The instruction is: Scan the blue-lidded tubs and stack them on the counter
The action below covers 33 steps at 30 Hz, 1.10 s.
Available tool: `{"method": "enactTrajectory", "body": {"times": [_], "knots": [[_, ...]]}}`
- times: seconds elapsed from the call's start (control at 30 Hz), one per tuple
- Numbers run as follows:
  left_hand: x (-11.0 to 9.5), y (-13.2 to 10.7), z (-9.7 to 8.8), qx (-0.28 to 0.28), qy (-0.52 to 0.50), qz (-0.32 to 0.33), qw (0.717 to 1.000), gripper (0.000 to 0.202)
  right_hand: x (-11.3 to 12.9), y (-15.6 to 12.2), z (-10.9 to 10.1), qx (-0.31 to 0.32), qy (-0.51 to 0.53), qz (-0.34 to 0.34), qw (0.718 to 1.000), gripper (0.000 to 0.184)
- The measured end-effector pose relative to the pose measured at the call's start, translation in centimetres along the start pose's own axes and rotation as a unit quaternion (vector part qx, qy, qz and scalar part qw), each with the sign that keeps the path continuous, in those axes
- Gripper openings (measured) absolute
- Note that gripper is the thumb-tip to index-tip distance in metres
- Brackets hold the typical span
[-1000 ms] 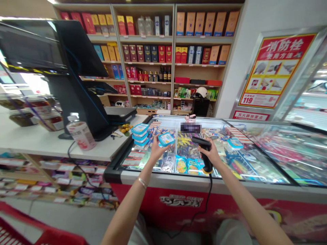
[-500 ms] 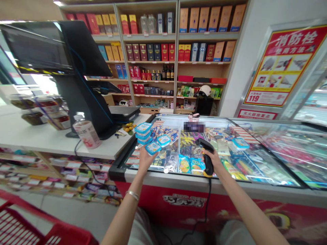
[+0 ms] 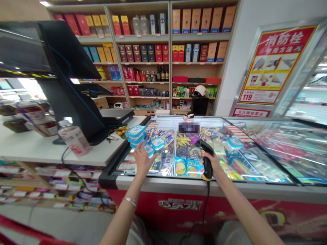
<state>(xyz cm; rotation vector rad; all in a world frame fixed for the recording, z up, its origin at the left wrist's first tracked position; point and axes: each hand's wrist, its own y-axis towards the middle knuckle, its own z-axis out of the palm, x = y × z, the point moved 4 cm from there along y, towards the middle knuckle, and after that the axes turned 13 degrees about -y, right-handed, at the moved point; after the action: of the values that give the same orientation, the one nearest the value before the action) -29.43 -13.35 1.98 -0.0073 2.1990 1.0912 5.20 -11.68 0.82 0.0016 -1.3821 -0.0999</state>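
Observation:
My left hand (image 3: 141, 160) grips a small blue-lidded tub (image 3: 149, 150) low over the glass lid of the freezer chest (image 3: 163, 182). A second tub of the same kind (image 3: 157, 143) lies on the glass just right of it. A stack of such tubs (image 3: 135, 133) stands behind, at the freezer's left edge. My right hand (image 3: 214, 163) is closed round the handle of a black barcode scanner (image 3: 205, 153), whose head points left toward the tubs. Its cable hangs down the freezer's red front.
A black till screen (image 3: 68, 78) stands on the white counter (image 3: 33, 146) at left, with a pink-labelled bottle (image 3: 75, 139) beside it. Another tub (image 3: 234, 143) lies on the glass to the right. Shelves of boxed bottles fill the back wall. A red basket rim shows bottom left.
My left hand has brought the tub down and to the left, from held up in front of the scanner to near the stack. Another tub now lies on the glass. The scanner hand has hardly moved.

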Motion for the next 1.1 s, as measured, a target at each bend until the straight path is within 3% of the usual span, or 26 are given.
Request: {"method": "enactTrajectory", "body": {"times": [0.13, 0.23, 0.37, 0.53, 0.6, 0.7, 0.8, 0.9, 1.03, 1.1], "knots": [[-5.3, 1.5, 4.3, 0.059, -0.029, 0.074, 0.995, 0.054, 1.3, 0.4, -2.9, -0.032, 0.022, -0.027, 0.999, 0.04], [-9.4, 2.5, 9.5, 0.151, -0.055, 0.144, 0.976, 0.041, 2.4, 1.5, -6.7, -0.076, 0.026, -0.047, 0.996, 0.042], [-13.6, 3.1, 17.1, 0.258, -0.087, 0.204, 0.941, 0.031, 3.9, 3.6, -13.6, -0.145, 0.048, -0.055, 0.987, 0.041], [-17.8, 2.9, 25.6, 0.328, -0.204, 0.198, 0.901, 0.021, 4.8, 6.2, -21.8, -0.232, 0.066, -0.046, 0.969, 0.036], [-19.2, 2.6, 28.6, 0.347, -0.251, 0.175, 0.887, 0.022, 4.4, 6.9, -23.9, -0.26, 0.063, -0.032, 0.963, 0.031], [-20.8, 2.0, 32.3, 0.355, -0.28, 0.147, 0.88, 0.029, 3.2, 7.6, -25.3, -0.278, 0.071, 0.003, 0.958, 0.028], [-21.8, 1.4, 34.9, 0.354, -0.25, 0.132, 0.891, 0.038, 2.6, 8.0, -25.4, -0.276, 0.073, 0.003, 0.958, 0.028], [-22.9, 1.1, 35.9, 0.346, -0.226, 0.14, 0.9, 0.042, 2.7, 8.1, -25.1, -0.266, 0.07, -0.002, 0.961, 0.029], [-25.3, 0.2, 36.0, 0.364, -0.245, 0.207, 0.875, 0.047, 2.9, 8.1, -24.8, -0.258, 0.078, 0.015, 0.963, 0.031], [-26.4, -0.3, 36.1, 0.376, -0.246, 0.227, 0.864, 0.058, 3.0, 8.1, -24.7, -0.258, 0.073, 0.012, 0.963, 0.03]]}}
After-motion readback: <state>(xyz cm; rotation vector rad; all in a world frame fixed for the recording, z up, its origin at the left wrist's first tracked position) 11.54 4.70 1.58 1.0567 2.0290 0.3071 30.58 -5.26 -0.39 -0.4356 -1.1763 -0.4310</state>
